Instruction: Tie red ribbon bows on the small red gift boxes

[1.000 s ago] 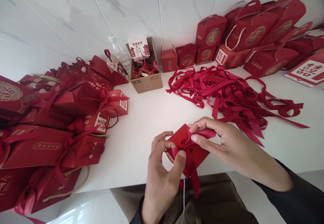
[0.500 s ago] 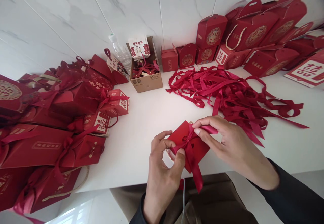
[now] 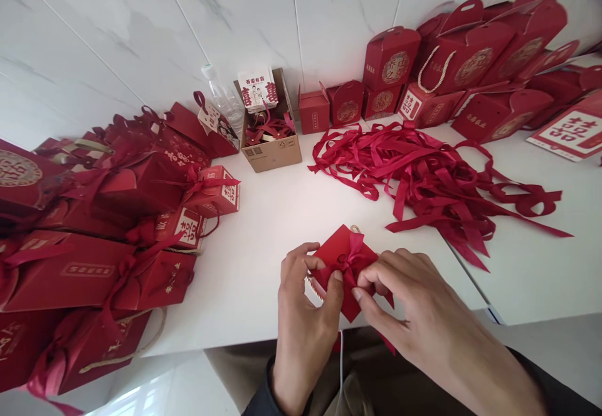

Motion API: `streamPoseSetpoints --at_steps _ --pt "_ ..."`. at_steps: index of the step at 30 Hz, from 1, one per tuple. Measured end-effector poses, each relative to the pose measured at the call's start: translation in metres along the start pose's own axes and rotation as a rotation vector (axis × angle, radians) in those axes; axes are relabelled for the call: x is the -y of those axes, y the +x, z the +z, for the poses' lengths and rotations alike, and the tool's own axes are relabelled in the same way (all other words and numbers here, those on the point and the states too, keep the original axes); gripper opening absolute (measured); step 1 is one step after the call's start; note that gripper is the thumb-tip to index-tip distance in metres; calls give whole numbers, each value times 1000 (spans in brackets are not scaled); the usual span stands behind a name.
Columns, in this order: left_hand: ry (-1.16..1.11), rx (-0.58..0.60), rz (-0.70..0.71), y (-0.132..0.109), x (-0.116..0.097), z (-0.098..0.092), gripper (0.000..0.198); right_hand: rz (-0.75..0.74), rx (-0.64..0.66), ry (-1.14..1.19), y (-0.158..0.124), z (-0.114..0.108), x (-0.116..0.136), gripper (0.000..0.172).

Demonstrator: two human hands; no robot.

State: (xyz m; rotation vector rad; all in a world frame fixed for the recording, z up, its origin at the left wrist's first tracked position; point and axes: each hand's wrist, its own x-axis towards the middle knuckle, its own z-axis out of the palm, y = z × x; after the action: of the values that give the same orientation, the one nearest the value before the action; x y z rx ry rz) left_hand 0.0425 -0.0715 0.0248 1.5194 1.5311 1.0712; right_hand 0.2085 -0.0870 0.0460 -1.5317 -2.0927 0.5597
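A small red gift box (image 3: 335,244) with a twisted cord handle stands at the table's front edge. A crimson ribbon (image 3: 356,250) is knotted on its top, with one loop pointing up and ends hanging down to the lower right. My left hand (image 3: 308,319) pinches the ribbon near the knot between thumb and index finger, on the box's left side. From the right, my right hand (image 3: 404,290) closes thumb and fingers on the ribbon just beside the knot. The fingers cover part of the ribbon and the box's right side.
Loose red ribbons (image 3: 404,165) lie heaped behind my right hand. A cardboard box (image 3: 273,154) holding cards and ribbon pieces stands by the wall, beside a clear plastic bottle (image 3: 221,93). Finished-looking ribboned boxes (image 3: 94,265) are piled left; more red boxes (image 3: 475,58) line the back right.
My right hand has moved down and toward me, from the ribbon's upper right end to beside the knot. A ribbon loop now shows above the knot. My left hand has barely moved.
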Motion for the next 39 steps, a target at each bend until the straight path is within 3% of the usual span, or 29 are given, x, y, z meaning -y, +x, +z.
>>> streamPoseSetpoints --at_steps 8,16,19,22,25,27,39 --pt "47 -45 47 0 3 5 13 46 86 183 2 -14 -5 12" --pt "40 -56 57 2 3 6 14 143 175 331 3 -25 -7 18" --pt "33 -46 55 1 1 5 15 251 59 333 9 -27 -12 26" --pt "32 -33 52 -1 -1 3 14 213 -52 235 22 -25 -18 27" --pt "30 -19 54 -2 -3 0 11 118 -8 193 33 -22 -20 18" --pt "26 -9 48 -3 -4 -1 13 102 -1 201 35 -21 -20 21" --pt "-125 18 -60 -3 -4 -1 26 198 22 233 36 -16 -19 29"
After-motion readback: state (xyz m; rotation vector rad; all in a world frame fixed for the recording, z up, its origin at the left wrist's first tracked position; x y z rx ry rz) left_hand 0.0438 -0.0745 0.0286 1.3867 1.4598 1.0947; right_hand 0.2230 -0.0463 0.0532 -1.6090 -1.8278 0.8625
